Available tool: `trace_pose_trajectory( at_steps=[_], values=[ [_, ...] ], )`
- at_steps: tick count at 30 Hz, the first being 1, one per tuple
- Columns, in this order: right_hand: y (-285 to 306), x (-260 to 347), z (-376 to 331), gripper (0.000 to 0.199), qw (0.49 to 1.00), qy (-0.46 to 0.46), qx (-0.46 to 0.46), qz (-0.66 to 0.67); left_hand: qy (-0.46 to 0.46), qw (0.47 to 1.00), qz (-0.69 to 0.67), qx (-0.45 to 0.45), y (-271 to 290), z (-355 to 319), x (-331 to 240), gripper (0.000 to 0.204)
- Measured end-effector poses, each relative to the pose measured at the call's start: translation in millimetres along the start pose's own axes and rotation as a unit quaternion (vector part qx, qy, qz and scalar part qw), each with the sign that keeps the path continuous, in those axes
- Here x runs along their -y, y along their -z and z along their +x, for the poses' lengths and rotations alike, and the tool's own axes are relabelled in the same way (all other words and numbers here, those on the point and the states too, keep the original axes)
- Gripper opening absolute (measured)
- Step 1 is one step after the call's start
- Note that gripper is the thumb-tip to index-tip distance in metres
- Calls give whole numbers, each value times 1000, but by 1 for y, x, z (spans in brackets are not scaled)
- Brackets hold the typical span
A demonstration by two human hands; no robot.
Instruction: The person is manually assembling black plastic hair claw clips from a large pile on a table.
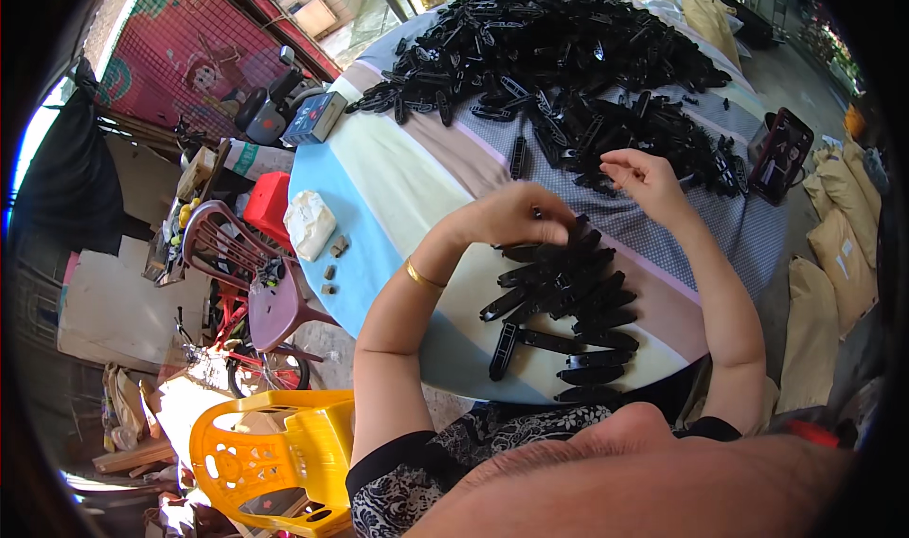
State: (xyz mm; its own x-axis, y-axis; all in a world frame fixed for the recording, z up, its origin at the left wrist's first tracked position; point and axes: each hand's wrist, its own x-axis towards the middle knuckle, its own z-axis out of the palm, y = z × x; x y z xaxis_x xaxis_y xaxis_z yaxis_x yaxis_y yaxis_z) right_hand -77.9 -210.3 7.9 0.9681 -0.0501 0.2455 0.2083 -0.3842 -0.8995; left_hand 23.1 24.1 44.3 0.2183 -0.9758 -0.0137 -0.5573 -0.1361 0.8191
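Note:
A round table (407, 178) under a striped cloth carries a big heap of black plastic parts (559, 55) at its far side. Nearer me lies a smaller cluster of long black plastic pieces (563, 301). My left hand (516, 214), a gold bangle on its wrist, curls over the top of that cluster and pinches a black piece. My right hand (642, 180) hovers at the near edge of the big heap, fingers pinched together on a small black part.
A white crumpled bag (309, 224) and small brown blocks (333, 259) lie at the table's left. A grey box (314, 118) sits at the far left edge, a dark tray (780, 156) at the right. Yellow chair (275, 457), maroon chair (237, 254), sacks (838, 254) surround the table.

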Motion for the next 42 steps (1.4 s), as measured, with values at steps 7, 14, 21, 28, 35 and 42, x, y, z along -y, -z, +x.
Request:
trace_pose_trajectory(
  at_steps=[7,14,21,28,35,42],
  values=[
    [-38,-9,-1,17,891,127,-40,-435,94,860,274,-419,8,23,89,36],
    [-35,-17,-10,12,842,73,-57,-532,85,903,-287,-309,1,16,68,52],
    [-21,2,-10,11,908,81,-104,-397,38,863,-467,-187,-20,19,35,45],
    [-36,34,-15,12,963,167,-161,-138,12,880,-434,-192,-38,24,32,34],
    [-37,35,-13,11,890,323,-174,-271,23,868,-452,-205,-40,22,26,33],
    [-41,40,-18,11,877,314,-139,-336,16,851,-472,-230,-41,21,12,32]
  ],
)
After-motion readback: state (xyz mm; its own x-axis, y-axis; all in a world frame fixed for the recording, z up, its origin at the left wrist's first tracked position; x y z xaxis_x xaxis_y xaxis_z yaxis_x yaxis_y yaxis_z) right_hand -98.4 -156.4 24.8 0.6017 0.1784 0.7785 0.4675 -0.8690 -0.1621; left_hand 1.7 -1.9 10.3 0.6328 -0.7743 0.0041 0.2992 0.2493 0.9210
